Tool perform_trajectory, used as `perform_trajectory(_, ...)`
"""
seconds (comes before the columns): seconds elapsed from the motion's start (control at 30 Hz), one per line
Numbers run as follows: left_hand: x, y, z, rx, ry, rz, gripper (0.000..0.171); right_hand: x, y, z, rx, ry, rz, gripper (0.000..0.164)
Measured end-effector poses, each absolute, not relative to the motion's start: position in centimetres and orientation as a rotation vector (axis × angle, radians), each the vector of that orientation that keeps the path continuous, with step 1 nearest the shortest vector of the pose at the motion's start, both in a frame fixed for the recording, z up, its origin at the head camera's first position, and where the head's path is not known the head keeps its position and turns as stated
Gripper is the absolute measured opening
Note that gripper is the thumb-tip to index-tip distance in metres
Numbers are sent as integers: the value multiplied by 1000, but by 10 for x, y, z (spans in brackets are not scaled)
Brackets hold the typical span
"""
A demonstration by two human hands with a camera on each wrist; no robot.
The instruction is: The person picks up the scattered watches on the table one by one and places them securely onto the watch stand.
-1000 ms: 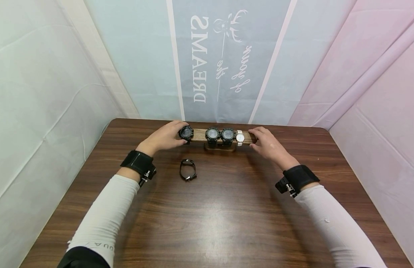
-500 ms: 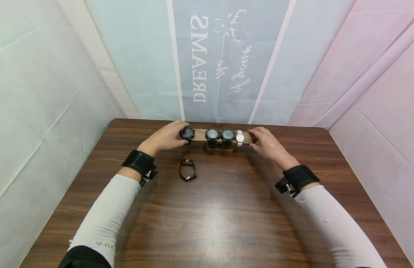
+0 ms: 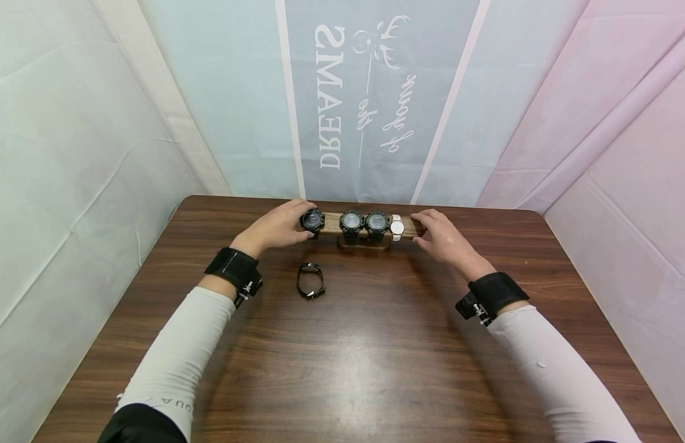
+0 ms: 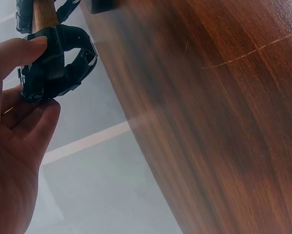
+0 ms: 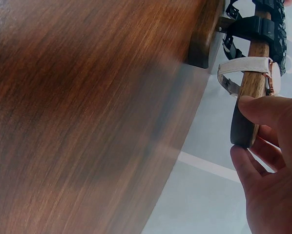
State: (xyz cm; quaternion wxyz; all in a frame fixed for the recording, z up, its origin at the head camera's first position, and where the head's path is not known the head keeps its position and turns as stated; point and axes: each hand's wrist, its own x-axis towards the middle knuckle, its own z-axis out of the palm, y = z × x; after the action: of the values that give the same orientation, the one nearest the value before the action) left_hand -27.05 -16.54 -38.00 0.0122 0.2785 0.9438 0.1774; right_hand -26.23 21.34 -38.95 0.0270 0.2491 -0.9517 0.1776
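A wooden watch stand (image 3: 332, 223) runs along the table's back edge in the head view. My left hand (image 3: 278, 226) grips a black digital watch (image 3: 312, 219) looped round the bar's left end, the thumb on its strap (image 4: 52, 56) in the left wrist view. At the other end, my right hand (image 3: 446, 240) holds the bar's dark tip (image 5: 242, 127) between thumb and fingers. Between the hands hang two more black watches (image 3: 351, 220) and a white-strapped watch (image 3: 397, 228), whose band (image 5: 246, 64) loops round the bar in the right wrist view.
Nearer me, a black-strapped watch (image 3: 310, 266) lies buckled in a loop on the brown wooden table (image 3: 420, 357). The stand's low base (image 3: 364, 245) sits beneath the bar. A blue-grey cloth with lettering (image 3: 386, 178) hangs behind the table, with pale cloth walls at both sides.
My left hand has slid the black watch a little to the right along the bar, closer to the middle pair. The right hand stays in place.
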Motion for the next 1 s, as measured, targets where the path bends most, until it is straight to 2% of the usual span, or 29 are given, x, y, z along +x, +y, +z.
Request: perform_trajectory(1.0,-272,-156,-377,863,2922,512,61,-263,213,-390,781,-2935,534,55)
